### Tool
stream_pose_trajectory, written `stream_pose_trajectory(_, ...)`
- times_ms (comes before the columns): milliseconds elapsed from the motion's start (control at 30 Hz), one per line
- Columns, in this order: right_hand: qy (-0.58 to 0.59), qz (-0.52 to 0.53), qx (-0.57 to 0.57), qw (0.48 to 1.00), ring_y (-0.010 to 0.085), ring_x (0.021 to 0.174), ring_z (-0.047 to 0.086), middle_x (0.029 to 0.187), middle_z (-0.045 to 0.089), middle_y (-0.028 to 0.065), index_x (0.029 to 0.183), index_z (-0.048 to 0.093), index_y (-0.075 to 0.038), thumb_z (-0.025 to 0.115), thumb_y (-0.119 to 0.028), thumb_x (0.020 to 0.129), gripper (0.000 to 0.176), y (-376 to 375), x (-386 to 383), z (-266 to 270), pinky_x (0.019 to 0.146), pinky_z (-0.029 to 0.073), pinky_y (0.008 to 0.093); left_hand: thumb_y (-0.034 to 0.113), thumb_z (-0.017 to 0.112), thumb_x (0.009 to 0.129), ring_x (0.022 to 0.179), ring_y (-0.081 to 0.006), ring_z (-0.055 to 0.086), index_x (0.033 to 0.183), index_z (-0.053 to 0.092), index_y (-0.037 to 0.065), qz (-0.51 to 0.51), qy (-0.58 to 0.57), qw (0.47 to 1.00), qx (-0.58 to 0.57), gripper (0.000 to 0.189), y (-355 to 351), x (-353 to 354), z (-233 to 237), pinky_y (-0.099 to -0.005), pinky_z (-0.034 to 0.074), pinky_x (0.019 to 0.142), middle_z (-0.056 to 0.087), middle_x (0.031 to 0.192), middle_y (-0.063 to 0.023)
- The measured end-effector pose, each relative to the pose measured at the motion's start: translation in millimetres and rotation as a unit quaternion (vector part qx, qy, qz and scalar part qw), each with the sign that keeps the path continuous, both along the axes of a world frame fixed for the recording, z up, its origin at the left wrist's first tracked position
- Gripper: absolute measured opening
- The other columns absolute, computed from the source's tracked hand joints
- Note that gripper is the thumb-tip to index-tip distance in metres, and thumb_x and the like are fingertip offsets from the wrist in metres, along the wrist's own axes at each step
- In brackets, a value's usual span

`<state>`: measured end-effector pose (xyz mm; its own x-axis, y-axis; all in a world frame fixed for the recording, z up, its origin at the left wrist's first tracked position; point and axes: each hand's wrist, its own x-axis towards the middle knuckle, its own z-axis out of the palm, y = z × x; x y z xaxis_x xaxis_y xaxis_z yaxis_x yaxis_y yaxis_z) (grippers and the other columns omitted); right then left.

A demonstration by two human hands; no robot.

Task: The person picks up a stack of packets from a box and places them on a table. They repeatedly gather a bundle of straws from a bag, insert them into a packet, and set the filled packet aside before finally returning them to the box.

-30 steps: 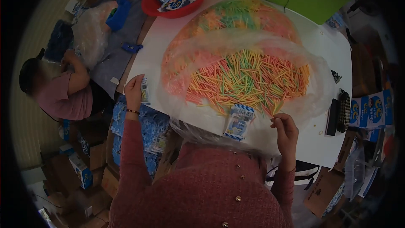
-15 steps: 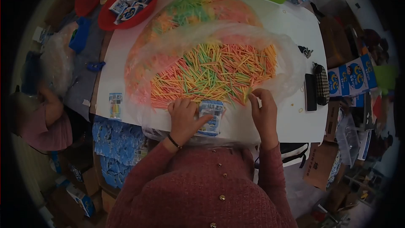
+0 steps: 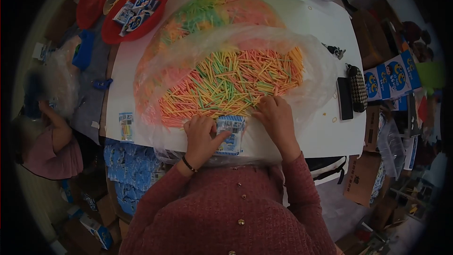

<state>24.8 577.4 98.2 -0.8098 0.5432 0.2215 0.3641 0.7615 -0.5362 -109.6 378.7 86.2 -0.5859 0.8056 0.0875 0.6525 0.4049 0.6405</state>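
Observation:
A heap of thin pink, yellow and green sticks spills from a large clear plastic bag on the white table. A small blue-and-white printed packet lies flat at the heap's near edge. My left hand is beside it, its thumb lying across the packet and its fingers bent at the edge of the sticks. To the right, my right hand has its fingers drawn together at the near edge of the heap. Whatever is between those fingertips is hidden.
Another packet lies at the table's left edge. A red basin of packets stands at back left. A phone, a checked pouch and keys are on the right. Another person is at far left.
My right hand has moved left and inward, toward the packet, with its fingers lower. My left hand stays at the packet. The whole view has shifted slightly.

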Motion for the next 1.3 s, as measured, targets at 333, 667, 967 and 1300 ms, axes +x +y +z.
stream_pose_trajectory(333,-0.030,0.064,0.135,0.988,0.0321,0.098,0.054,0.101,0.056,0.0149,0.100,0.058,-0.001,0.068,-0.008,0.078,0.026,44.7,-30.7,7.0,0.084,0.046,0.0389,0.025,0.076,0.077,0.073,-0.0241,0.047,0.071,0.053,0.009,-0.044,-0.008,0.999,-0.009,0.029,-1.9,-7.4,2.0,-0.0389,0.032,0.071,0.051,0.071,-0.0047)
stream_pose_trajectory(667,-0.098,0.099,0.188,0.972,0.0301,0.095,0.054,0.094,0.055,0.0126,0.090,0.057,-0.001,0.063,-0.009,0.079,0.015,48.0,-23.2,-2.9,0.083,0.046,0.0394,0.013,0.054,0.098,0.083,-0.0173,0.063,0.109,0.061,0.001,0.048,-0.428,0.883,0.184,0.018,5.7,-18.1,13.1,-0.0310,0.050,0.074,0.064,0.097,-0.0070)
stream_pose_trajectory(967,0.161,0.048,-0.359,0.918,0.0168,0.095,0.062,0.104,0.066,0.0086,0.109,0.060,-0.001,0.055,-0.007,0.095,0.016,45.1,-23.7,1.9,0.083,0.049,0.0299,0.014,0.050,0.101,0.099,-0.0169,0.066,0.121,0.057,0.000,0.031,-0.730,0.657,0.186,0.026,20.3,-25.0,6.0,-0.0320,0.053,0.089,0.066,0.112,-0.0071)
stream_pose_trajectory(1300,0.229,0.030,-0.314,0.921,0.0138,0.104,0.061,0.116,0.064,0.0103,0.112,0.056,-0.003,0.052,-0.008,0.099,0.015,43.5,-52.7,-6.1,0.088,0.050,0.0278,0.013,0.058,0.097,0.094,-0.0132,0.066,0.113,0.064,-0.001,0.031,-0.623,0.755,0.202,0.022,31.4,-37.2,-4.7,-0.0287,0.053,0.084,0.069,0.105,-0.0056)
